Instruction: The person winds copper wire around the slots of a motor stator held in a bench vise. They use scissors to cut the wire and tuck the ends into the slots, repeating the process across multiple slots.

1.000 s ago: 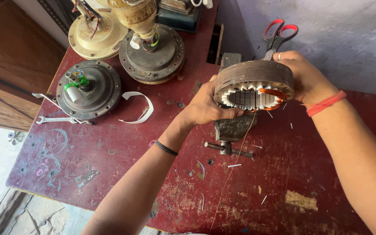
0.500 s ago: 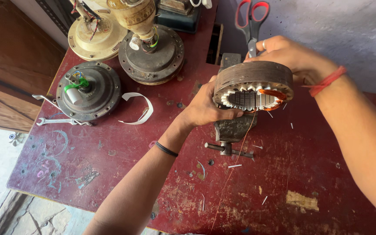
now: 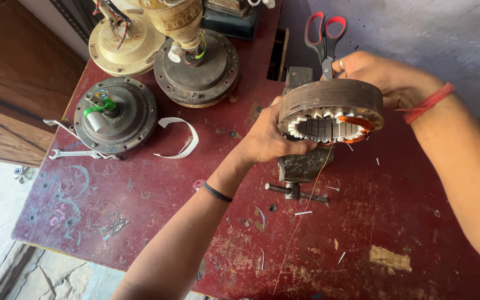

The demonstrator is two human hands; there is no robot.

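- Where the red table [image 3: 140, 222] comes closest, its top is scratched and has small white bits and chalk marks on it.
- A thin copper wire [image 3: 301, 222] hangs down from the round metal ring toward the near edge.
- Over the middle of the table, a small dark vise [image 3: 301, 166] sits right under the ring.
- The left hand [image 3: 268, 139] is curled around the left side of the round metal ring [image 3: 329, 111], gripping it.
- The right hand [image 3: 384, 78] holds the ring's far right side and also has scissors [image 3: 323, 36] with red handles tucked in its fingers.
- Near the left edge lie a wrench [image 3: 79, 154], a white curved strip [image 3: 181, 139] and a dark round fan motor [image 3: 115, 114].
- At the far edge sit another dark motor [image 3: 198, 69] and a cream one [image 3: 126, 41].
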